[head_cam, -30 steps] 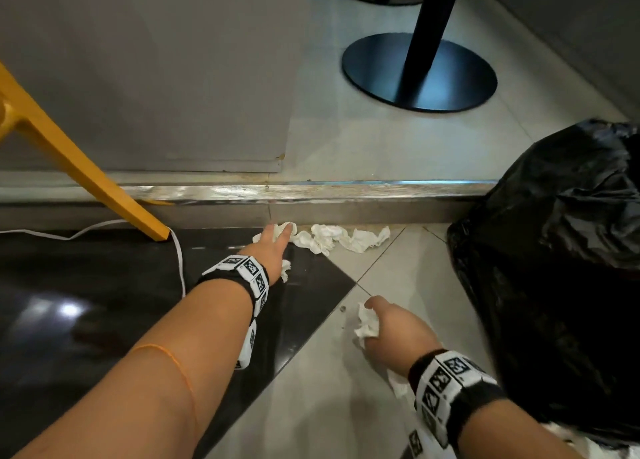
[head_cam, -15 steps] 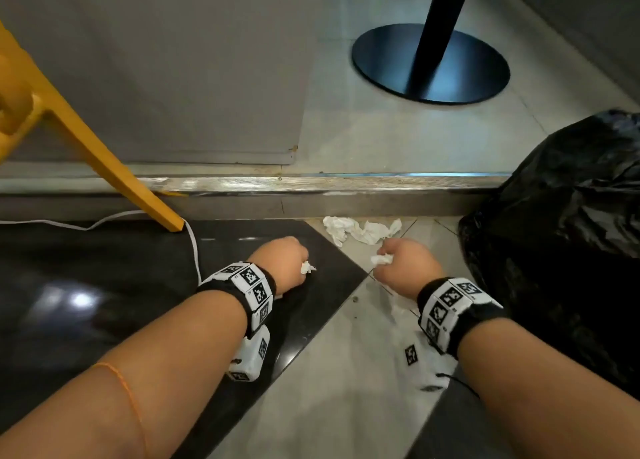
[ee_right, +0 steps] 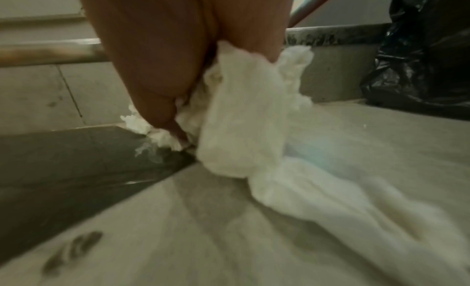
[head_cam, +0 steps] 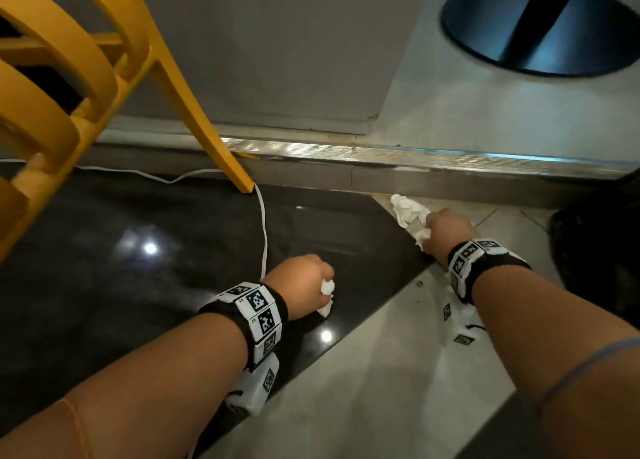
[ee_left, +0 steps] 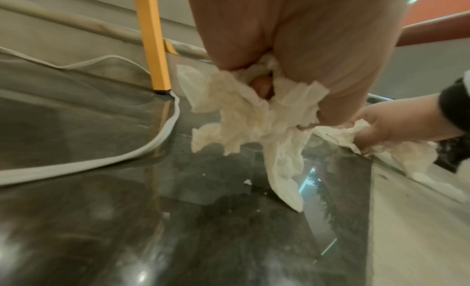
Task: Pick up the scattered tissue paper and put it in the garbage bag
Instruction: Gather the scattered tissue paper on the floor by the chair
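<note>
My left hand (head_cam: 304, 287) is a fist over the dark floor tile and grips a crumpled wad of white tissue (head_cam: 327, 288); in the left wrist view that tissue (ee_left: 244, 117) hangs from the curled fingers. My right hand (head_cam: 446, 231) holds another bunch of tissue (ee_right: 244, 117) and reaches onto a crumpled tissue (head_cam: 407, 209) that lies on the floor against the step. The black garbage bag (head_cam: 599, 250) stands at the right edge, just right of my right wrist.
A yellow chair (head_cam: 86, 77) stands at the left, one leg (head_cam: 221, 146) planted by the metal-edged step (head_cam: 415, 153). A white cable (head_cam: 264, 230) runs across the dark tile. A black table base (head_cam: 540, 28) sits on the upper floor.
My right hand has moved forward from the light tile to the tissue by the step. My left hand closed on its tissue and drew back toward me. The view shifted left.
</note>
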